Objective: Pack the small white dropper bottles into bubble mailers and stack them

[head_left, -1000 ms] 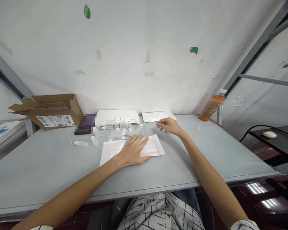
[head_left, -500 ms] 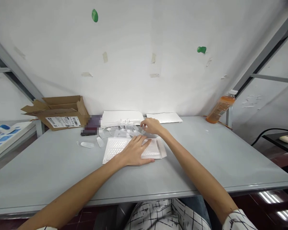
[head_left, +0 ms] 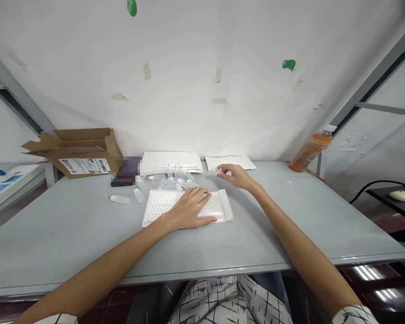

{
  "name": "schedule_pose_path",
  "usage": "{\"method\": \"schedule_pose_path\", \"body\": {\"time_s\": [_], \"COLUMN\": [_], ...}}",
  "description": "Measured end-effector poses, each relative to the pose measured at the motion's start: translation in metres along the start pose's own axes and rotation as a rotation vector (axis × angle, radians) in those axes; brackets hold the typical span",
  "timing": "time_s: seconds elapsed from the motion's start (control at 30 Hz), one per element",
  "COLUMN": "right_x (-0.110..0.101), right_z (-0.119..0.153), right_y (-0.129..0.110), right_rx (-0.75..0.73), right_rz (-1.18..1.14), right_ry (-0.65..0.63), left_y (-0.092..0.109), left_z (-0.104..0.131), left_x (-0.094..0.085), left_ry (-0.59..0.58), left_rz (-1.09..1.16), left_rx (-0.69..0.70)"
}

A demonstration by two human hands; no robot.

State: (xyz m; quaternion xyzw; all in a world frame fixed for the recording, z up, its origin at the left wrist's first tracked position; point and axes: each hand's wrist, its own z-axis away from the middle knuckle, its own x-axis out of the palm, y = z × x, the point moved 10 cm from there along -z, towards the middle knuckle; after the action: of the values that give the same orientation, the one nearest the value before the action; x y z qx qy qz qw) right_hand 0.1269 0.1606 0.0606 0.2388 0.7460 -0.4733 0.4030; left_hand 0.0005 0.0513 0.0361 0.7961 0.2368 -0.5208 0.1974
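Beneath the spread fingers of your left hand [head_left: 188,211] lies a padded envelope [head_left: 161,204]. Your right hand [head_left: 237,176] curls, its grip unclear.

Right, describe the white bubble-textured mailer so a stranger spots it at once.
On the long grey table, a loose heap of small translucent plastic pieces lies toward the back. Just in front of it, partly under the person's spread bare left hand, is the flat rectangular white bubble-textured mailer. Its shiny, bumpy surface sets it apart from the smooth-looking stack of white packets by the white wall.
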Motion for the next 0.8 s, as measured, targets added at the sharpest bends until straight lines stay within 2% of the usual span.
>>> {"method": "schedule_pose_path", "body": {"time_s": [0.1,0.2,0.27,0.37,0.57,0.7,0.8], "right_x": [-0.016,-0.013,-0.007,-0.003,0.005,0.013,0.012], "right_z": [0.03,0.053,0.06,0.06,0.059,0.061,0.06], "right_y": [0.005,0.002,-0.003,-0.003,0.016,0.01,0.007], "right_rx": [0.043,0.117,0.122,0.099,0.193,0.171,0.178], "right_rz": [-0.273,-0.427,-0.429,-0.364,-0.354,-0.383,-0.394], "right_ry": [0.007,-0.11,-0.19,-0.228,-0.277,-0.33,-0.288], "left_y": [-0.002,-0.007,-0.01,-0.014,-0.013,-0.011,-0.012], "left_z": [-0.001,-0.005,-0.008,-0.01,-0.009,-0.008,-0.009], "left_x": [0.0,0.0,0.002,0.002,0.001,-0.001,0.0], "left_ry": [0.008,0.019,0.019,0.026,0.028,0.047,0.045], "left_rz": [0.011,0.026,0.036,0.038,0.016,0.017,0.014], "left_rx": [-0.006,-0.038,-0.053,-0.073,-0.069,-0.057,-0.063]}}
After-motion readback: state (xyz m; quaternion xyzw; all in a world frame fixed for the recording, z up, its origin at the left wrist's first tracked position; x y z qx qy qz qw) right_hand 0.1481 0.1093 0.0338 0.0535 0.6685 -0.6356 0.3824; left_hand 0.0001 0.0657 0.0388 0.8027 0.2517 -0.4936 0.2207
